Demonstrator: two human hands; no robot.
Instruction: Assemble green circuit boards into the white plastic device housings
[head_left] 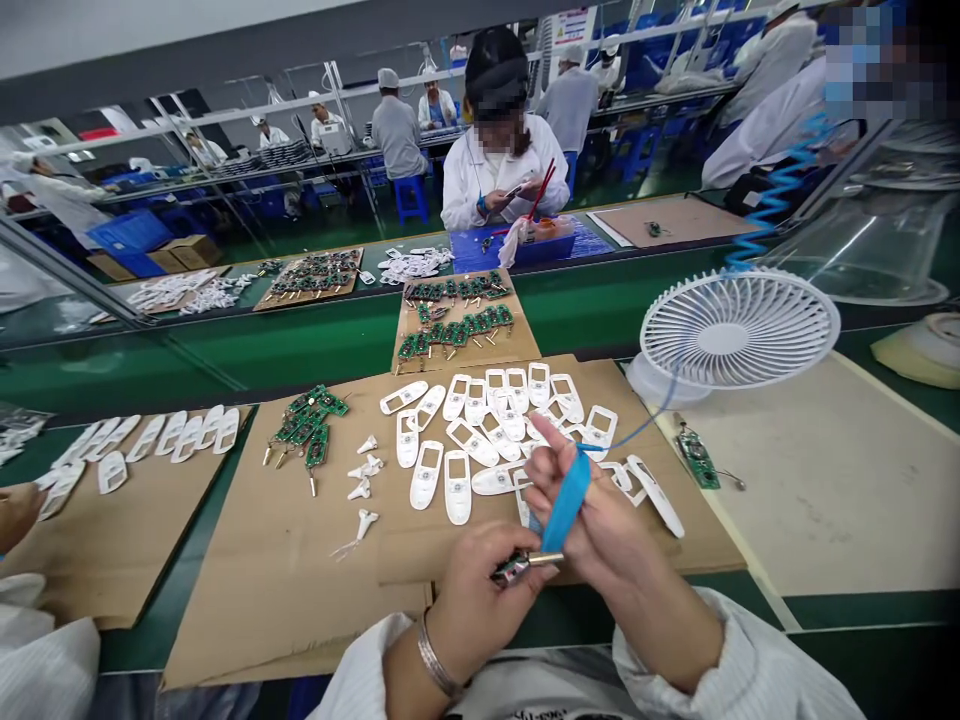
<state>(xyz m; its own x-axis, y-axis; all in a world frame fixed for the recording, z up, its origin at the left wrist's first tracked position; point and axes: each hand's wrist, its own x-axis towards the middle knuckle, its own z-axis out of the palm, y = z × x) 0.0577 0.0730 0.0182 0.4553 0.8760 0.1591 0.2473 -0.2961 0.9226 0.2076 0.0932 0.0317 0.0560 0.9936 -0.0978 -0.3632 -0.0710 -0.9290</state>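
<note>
My left hand (480, 585) is closed round a small circuit board with a metal probe tip (525, 565), held just above the near edge of the cardboard sheet (285, 580). My right hand (592, 510) pinches the same part from the right, with a blue strap (566, 500) lying across its fingers. Just beyond the hands lie several white plastic thermometer shells (480, 435). A small pile of green circuit boards (307, 425) and a few white tip caps (364, 470) rest to the left.
A white desk fan (739, 325) stands at the right beside a lone green board (697, 458). More shells (150, 440) lie on cardboard at the left by a neighbour's hand (15, 510). Across the green conveyor (300, 345) a person handles parts.
</note>
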